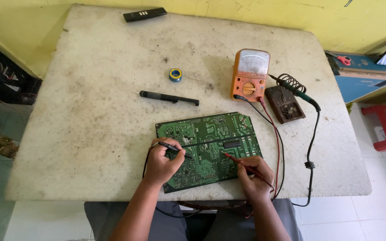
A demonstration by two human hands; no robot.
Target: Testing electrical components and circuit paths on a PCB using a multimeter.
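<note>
Green circuit board [208,143], flat on the near part of the table [90,125], tilted slightly, densely patterned with pale traces and small parts. Left hand [161,163] resting on the board's left edge, fingers curled tight around a black probe [174,147], tip pointing right onto the board. Right hand [254,176] at the board's lower right corner, fingers pinched on a red probe [237,160], tip touching the board near its middle. Red and black leads running from both probes up to an orange analogue meter [249,75] with a pale dial face and round selector, standing just beyond the board. Beside the meter, a dark rusty stand with a wire coil holding a green-handled soldering iron [301,93], black cord trailing off the table edge. Farther back: a small blue-and-yellow solder spool [175,74], a slim black pen-shaped tool [169,97], a black remote [144,14]. Tabletop pale, stained, worn stone-like surface.
</note>
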